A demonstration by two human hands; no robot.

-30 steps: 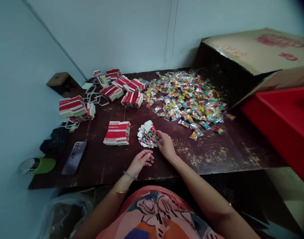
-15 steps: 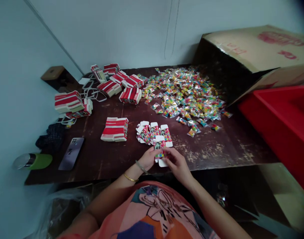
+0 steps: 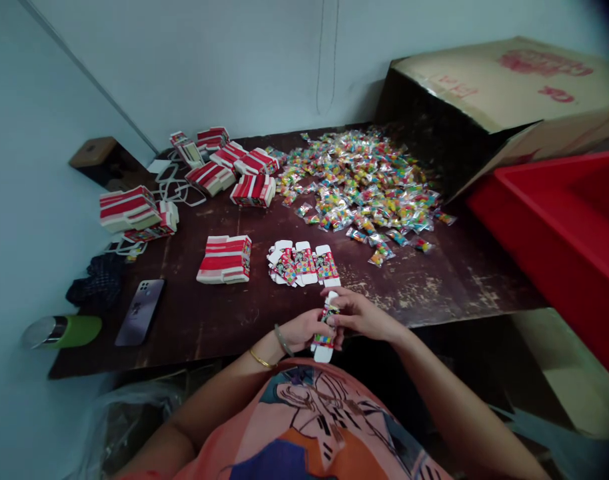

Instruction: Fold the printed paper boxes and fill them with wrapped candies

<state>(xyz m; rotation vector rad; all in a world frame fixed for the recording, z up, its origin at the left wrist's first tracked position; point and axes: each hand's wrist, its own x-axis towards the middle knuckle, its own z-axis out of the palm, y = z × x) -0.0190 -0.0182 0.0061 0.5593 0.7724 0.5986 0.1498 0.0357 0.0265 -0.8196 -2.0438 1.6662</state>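
Note:
A small printed candy box [image 3: 324,337] is held between both hands just over the table's front edge, its white end flaps sticking out at top and bottom. My left hand [image 3: 307,329] is closed round its lower left side. My right hand [image 3: 360,313] grips its upper right part, fingers bent over the flap. Beyond the hands lie several flat printed boxes [image 3: 303,264] with white flaps. To their left sits a stack of red and white folded boxes [image 3: 225,260]. A wide heap of clear-wrapped colourful candy packets [image 3: 369,183] covers the back of the table.
More red and white box stacks [image 3: 212,177] and a white cable [image 3: 177,190] lie at back left. A phone [image 3: 140,312], dark cloth [image 3: 95,279] and green-bodied container [image 3: 77,331] are at left. A cardboard carton [image 3: 504,87] and red bin [image 3: 559,220] stand at right.
The candy box has come down toward my body and turned from lying flat to a narrower, opened-looking shape. My right hand has moved up to its top end. The view has shifted slightly.

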